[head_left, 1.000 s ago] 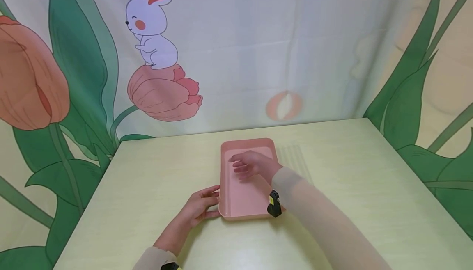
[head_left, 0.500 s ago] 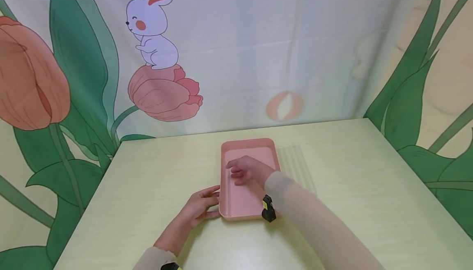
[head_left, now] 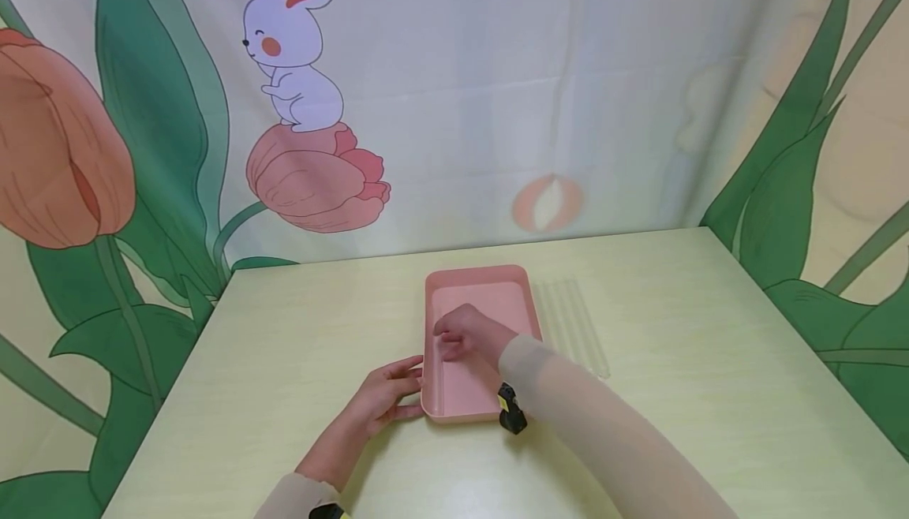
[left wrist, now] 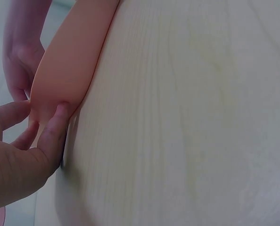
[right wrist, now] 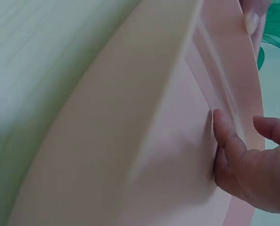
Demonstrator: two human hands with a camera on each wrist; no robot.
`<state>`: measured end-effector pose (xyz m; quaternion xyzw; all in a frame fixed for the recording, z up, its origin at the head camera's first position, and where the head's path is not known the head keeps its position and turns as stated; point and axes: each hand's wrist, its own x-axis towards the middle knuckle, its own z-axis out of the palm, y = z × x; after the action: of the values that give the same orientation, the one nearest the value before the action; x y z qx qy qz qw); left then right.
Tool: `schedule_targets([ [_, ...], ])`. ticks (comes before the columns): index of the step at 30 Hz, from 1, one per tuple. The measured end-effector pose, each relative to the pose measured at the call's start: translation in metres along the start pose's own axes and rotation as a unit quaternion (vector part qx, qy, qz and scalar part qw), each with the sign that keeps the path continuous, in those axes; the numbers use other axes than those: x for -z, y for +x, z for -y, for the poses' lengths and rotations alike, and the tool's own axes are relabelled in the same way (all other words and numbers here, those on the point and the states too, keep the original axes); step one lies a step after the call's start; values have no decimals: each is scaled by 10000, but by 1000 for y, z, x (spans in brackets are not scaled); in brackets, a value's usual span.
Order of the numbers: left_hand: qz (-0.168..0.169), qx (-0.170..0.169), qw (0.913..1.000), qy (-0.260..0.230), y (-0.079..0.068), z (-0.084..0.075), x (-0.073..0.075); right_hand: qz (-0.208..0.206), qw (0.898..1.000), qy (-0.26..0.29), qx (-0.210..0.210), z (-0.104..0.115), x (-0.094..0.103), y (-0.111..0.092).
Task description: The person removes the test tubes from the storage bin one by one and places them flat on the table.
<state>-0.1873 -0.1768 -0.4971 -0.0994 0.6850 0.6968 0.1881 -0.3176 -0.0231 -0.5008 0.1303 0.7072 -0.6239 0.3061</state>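
Observation:
A shallow pink tray (head_left: 483,381) lies on the table, its long side running away from me. A clear, narrow tube-like strip (head_left: 437,389) lies inside along the tray's left wall. My left hand (head_left: 387,394) rests its fingertips against the outside of that wall near the front corner. My right hand (head_left: 472,336) reaches into the tray from the right, over the strip. In the right wrist view its fingers (right wrist: 225,129) touch down beside the strip (right wrist: 218,61), with a gap between the spread digits. What lies under the palm is hidden.
Several clear ridged tubes or strips (head_left: 574,322) lie side by side on the table, just right of the tray, partly behind the right forearm. A printed cloth with a rabbit (head_left: 293,61) and tulips hangs behind the pale wooden table (head_left: 319,314).
My right hand has come down and slightly towards me and to the left within the tray. More of the clear strips at the right shows. The left hand and tray stay put.

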Motion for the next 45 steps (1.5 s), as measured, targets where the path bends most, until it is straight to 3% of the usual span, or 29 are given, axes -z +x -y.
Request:
schedule_targets([
  [4,-36,-4,10000,-26,0,0,-1,-441,9983,-347,147,6,-10,-19],
  [9,-64,-17,10000,-38,0,0,-2,-700,9959,-471,338,9,-14,-30],
  [17,-65,-98,9999,79,2,-1,-2,-815,9936,-463,623,4,-15,-25],
  [24,-103,-74,9998,122,2,-4,-1,-842,9930,-473,682,8,-18,-35],
  [30,-92,-61,9999,119,0,-6,1,-902,9933,-514,511,8,-20,-30],
  [31,-70,-79,9999,113,0,-6,1,-860,9941,-461,483,4,-19,-17],
  [37,-37,-163,9997,168,-1,-4,2,-865,9944,-363,496,4,-18,-21],
  [38,-50,-157,9997,180,-1,-3,2,-923,9936,-407,513,8,-19,-34],
  [45,-150,-149,9996,161,-1,-2,0,-836,9944,-426,479,8,-13,-35],
])
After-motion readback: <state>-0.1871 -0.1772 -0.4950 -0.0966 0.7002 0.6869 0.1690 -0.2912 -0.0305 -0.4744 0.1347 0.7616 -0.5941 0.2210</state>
